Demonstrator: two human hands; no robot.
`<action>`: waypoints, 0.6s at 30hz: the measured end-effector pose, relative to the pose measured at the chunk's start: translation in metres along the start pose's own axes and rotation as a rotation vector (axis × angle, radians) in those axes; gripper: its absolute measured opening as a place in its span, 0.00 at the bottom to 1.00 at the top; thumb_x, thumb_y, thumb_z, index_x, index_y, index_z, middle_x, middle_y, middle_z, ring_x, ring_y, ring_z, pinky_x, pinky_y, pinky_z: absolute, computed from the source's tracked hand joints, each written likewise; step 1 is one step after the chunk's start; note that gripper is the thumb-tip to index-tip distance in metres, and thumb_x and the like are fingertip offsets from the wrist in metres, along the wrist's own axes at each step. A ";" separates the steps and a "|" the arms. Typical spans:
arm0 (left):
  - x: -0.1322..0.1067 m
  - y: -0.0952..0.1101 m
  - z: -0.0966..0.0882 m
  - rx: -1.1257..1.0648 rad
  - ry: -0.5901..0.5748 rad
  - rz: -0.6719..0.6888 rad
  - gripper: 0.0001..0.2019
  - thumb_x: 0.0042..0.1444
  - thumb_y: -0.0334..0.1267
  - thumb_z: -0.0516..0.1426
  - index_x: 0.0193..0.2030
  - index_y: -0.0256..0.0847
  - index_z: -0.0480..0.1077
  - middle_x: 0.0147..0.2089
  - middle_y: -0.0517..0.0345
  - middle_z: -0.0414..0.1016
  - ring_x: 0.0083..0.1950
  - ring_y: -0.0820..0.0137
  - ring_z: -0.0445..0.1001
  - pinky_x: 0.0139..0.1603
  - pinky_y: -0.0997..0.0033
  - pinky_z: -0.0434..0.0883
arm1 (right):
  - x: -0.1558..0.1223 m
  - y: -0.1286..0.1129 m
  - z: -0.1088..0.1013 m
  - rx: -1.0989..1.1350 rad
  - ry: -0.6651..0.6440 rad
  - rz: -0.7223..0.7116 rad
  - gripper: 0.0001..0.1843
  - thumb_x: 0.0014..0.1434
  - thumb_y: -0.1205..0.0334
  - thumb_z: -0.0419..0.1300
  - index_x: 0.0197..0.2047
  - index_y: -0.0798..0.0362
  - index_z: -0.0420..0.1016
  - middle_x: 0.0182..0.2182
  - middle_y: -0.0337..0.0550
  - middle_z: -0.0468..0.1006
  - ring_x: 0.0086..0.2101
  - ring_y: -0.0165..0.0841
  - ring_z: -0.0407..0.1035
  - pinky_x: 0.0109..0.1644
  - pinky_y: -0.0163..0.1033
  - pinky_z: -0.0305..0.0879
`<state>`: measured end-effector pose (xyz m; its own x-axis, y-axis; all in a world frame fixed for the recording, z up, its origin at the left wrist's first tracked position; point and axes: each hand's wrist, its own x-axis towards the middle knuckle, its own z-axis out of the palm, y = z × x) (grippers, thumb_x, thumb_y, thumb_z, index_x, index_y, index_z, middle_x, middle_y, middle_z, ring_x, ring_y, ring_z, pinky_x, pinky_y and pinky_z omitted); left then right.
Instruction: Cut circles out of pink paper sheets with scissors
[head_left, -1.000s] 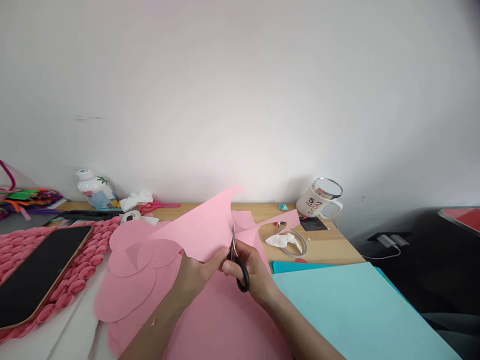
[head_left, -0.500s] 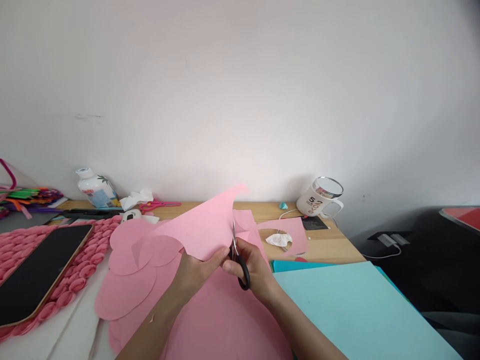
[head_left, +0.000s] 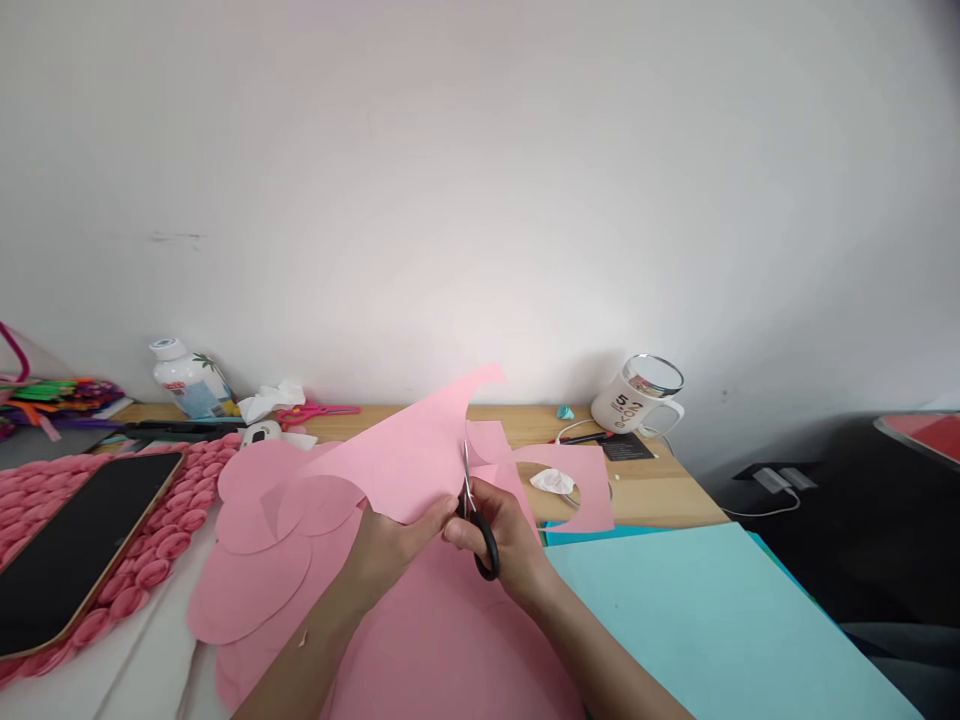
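My left hand [head_left: 397, 550] pinches the lower edge of a pink sheet of paper [head_left: 412, 450] and holds it tilted up off the pile. In my right hand [head_left: 502, 535] is a pair of scissors [head_left: 487, 550] with black handles, its silver blades pointing up at the paper's right edge, which has a curved cut. The two hands almost meet at the scissors. Under them lies more pink paper [head_left: 457, 630]. Rounded pink cutouts [head_left: 255, 590] overlap in a pile to the left.
Left are a phone [head_left: 82, 550] on a pink braided mat [head_left: 161, 540], a white bottle [head_left: 193, 380] and pink scissors [head_left: 319, 411]. On the right are a white mug [head_left: 634, 400], a pink offcut [head_left: 596, 485] and light blue sheets [head_left: 712, 610]. A wall stands behind the table.
The raised paper's upper tip has shifted slightly right. The pink offcut at the right has swung flatter, and a dark pen-like thing now shows behind it. Both hands keep their hold.
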<state>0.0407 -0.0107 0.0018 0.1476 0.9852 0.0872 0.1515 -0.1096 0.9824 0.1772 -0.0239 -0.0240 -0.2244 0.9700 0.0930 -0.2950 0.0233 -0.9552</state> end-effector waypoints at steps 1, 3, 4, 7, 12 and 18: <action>0.000 0.001 0.000 0.000 -0.019 0.007 0.07 0.47 0.41 0.57 0.27 0.41 0.71 0.26 0.59 0.76 0.33 0.64 0.75 0.35 0.66 0.73 | 0.000 0.000 0.000 -0.008 0.002 0.005 0.18 0.44 0.52 0.69 0.26 0.54 0.66 0.21 0.32 0.62 0.23 0.26 0.52 0.26 0.33 0.48; 0.000 0.003 0.000 0.010 -0.050 0.008 0.07 0.48 0.41 0.56 0.24 0.42 0.70 0.23 0.60 0.74 0.31 0.65 0.75 0.34 0.66 0.72 | 0.000 0.000 0.000 -0.019 0.009 0.015 0.18 0.43 0.52 0.69 0.26 0.54 0.66 0.20 0.33 0.63 0.22 0.25 0.52 0.26 0.33 0.48; 0.000 0.004 0.000 0.013 -0.054 0.003 0.08 0.48 0.42 0.56 0.23 0.42 0.70 0.22 0.61 0.74 0.31 0.65 0.74 0.34 0.67 0.72 | 0.000 0.000 0.000 -0.023 0.015 0.019 0.18 0.43 0.52 0.69 0.26 0.54 0.66 0.20 0.33 0.63 0.22 0.25 0.52 0.26 0.33 0.48; 0.000 0.007 0.000 0.000 -0.033 -0.019 0.08 0.48 0.42 0.56 0.24 0.42 0.69 0.22 0.61 0.73 0.30 0.66 0.74 0.33 0.67 0.72 | 0.000 -0.001 0.000 -0.028 0.031 0.034 0.19 0.41 0.52 0.70 0.25 0.54 0.66 0.19 0.32 0.63 0.21 0.26 0.53 0.26 0.33 0.49; 0.001 0.009 0.000 -0.051 -0.081 0.000 0.09 0.48 0.43 0.55 0.24 0.42 0.68 0.20 0.61 0.72 0.27 0.66 0.73 0.31 0.66 0.72 | -0.001 -0.001 0.000 -0.021 0.026 0.047 0.18 0.42 0.52 0.69 0.26 0.53 0.67 0.19 0.34 0.66 0.21 0.26 0.55 0.26 0.34 0.52; 0.002 0.010 0.000 -0.119 -0.082 0.021 0.07 0.48 0.42 0.56 0.25 0.42 0.68 0.19 0.60 0.71 0.27 0.64 0.74 0.32 0.63 0.74 | -0.001 0.001 -0.001 -0.044 0.034 0.036 0.17 0.44 0.51 0.68 0.28 0.54 0.69 0.19 0.34 0.67 0.21 0.27 0.57 0.26 0.34 0.55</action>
<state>0.0430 -0.0094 0.0123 0.2296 0.9683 0.0986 0.0319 -0.1087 0.9936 0.1778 -0.0243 -0.0250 -0.2022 0.9781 0.0499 -0.2461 -0.0014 -0.9693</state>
